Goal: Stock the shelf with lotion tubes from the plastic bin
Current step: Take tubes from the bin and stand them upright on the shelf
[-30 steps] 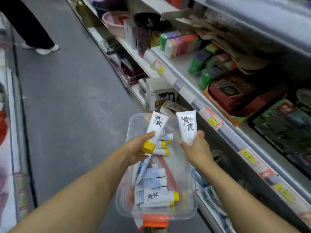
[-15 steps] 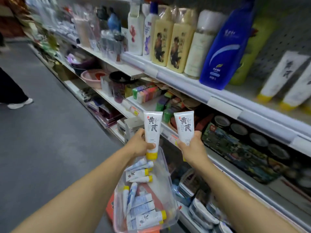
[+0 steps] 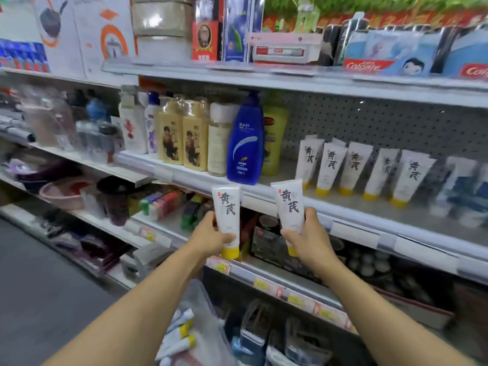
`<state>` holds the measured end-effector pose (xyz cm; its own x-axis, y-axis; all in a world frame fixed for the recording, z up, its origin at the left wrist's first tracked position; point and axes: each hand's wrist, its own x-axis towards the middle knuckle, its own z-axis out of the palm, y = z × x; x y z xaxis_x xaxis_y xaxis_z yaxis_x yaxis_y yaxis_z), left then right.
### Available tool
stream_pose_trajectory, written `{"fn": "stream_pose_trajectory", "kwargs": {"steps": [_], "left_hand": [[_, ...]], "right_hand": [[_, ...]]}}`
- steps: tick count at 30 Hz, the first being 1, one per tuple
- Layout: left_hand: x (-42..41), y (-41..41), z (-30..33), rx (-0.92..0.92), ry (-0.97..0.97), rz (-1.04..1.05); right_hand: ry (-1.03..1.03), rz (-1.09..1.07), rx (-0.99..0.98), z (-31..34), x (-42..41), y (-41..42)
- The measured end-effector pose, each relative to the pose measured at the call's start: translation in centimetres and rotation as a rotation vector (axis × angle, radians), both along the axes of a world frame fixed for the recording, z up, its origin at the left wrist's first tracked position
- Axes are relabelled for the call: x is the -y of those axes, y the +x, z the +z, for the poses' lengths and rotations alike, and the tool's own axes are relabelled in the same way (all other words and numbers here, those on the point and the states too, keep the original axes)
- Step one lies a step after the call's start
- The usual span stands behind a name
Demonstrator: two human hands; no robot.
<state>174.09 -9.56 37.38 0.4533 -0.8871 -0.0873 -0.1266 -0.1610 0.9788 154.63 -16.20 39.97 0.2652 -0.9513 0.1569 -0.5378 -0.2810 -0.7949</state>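
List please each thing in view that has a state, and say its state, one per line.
Left hand: grips a tube.
Left tube: upright, cap down, off the shelf.
Right hand: grips a tube.
Right tube: upright, cap down, off the shelf.
Shelf tubes: standing in a row, caps down.
Plastic bin: holds more tubes.

The middle shelf [image 3: 343,204] holds a row of white lotion tubes [image 3: 351,169] standing on their yellow caps, near its right end. To their left stand a big blue bottle [image 3: 245,149], a green bottle [image 3: 274,143] behind it, and yellow bottles [image 3: 183,138].
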Motion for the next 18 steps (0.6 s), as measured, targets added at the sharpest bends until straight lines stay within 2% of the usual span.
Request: {"fn": "stream_pose_trajectory", "kwargs": {"steps": [7, 18], "left_hand": [[3.8, -4.9, 3.7, 0.029, -0.061, -0.146], [11.6, -12.9, 7.0, 0.156, -0.085, -0.269]], "right_hand": [[-0.126, -0.132, -0.021, 2.7, 1.7, -5.8], [-0.152, -0.316, -0.017, 4.8, 6.5, -14.3]]}}
